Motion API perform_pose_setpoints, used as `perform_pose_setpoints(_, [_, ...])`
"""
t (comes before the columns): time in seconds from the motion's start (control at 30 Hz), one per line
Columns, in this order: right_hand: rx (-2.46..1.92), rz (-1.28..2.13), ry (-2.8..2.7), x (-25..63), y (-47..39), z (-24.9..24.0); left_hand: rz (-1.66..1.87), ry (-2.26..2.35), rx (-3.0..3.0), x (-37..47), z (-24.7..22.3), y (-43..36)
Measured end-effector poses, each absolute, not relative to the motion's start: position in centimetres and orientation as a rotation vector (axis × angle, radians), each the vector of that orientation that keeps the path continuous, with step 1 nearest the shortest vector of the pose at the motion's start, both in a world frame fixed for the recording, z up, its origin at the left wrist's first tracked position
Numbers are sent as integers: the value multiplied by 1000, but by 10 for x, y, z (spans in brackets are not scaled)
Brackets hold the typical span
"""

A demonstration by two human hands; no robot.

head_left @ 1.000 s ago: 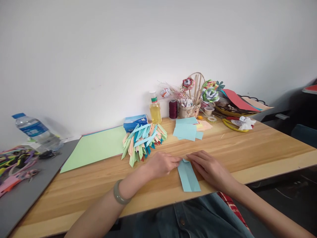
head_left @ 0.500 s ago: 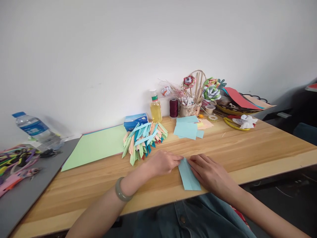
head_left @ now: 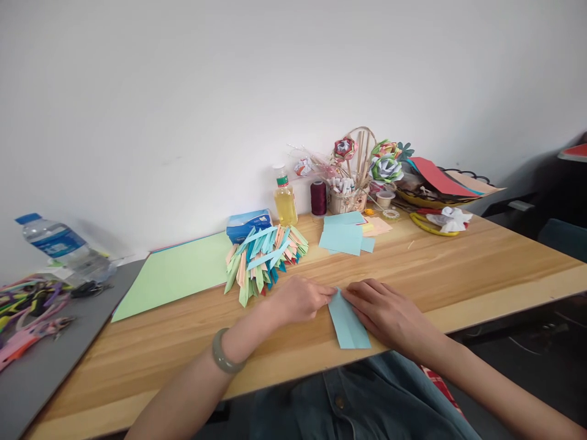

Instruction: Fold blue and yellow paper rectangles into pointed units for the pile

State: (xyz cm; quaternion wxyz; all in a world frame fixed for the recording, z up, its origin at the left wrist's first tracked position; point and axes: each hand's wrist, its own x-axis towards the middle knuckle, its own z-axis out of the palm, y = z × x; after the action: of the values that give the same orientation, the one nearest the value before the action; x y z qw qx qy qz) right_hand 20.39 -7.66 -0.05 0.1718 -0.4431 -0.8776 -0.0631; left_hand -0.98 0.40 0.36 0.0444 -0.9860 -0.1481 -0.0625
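Observation:
A light blue sheet of paper (head_left: 351, 330) lies on the table in front of me, narrow, with a crease running along it and its far end folded in. My left hand (head_left: 300, 300), fingers curled and index finger reaching out, grips the far left corner of the sheet. On the other side, my right hand (head_left: 384, 310) has its fingers together and pressed on the far right edge, covering part of it. Left of the sheet is a pile of folded paper strips (head_left: 266, 260) in green, blue and peach. Flat light blue paper pieces (head_left: 342, 238) lie farther back.
Along the wall stand a blue tissue pack (head_left: 249, 226), a bottle of yellow liquid (head_left: 286, 205), a dark red thread spool (head_left: 318, 198) and a basket of paper flowers (head_left: 348, 200). Green paper (head_left: 178, 275) and a water bottle (head_left: 64, 244) are at left. The table's front edge (head_left: 293, 380) is close.
The view has shifted slightly. Both hands stay at the far end of the blue paper, with little visible change in the fold.

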Motion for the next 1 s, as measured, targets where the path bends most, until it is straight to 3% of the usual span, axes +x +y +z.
perform_pose_setpoints(0.4, [-1219,23,-2444,214,-82,6,-152,-594,-3078,-8,10,2])
perform_pose_setpoints(0.67, [-1116,646,-2399,223,-94,24,-391,-566,-3023,-13,-7,7])
perform_pose_setpoints(1.0, [-1192,136,-2384,199,-71,1,-709,-563,-2749,-13,5,-8])
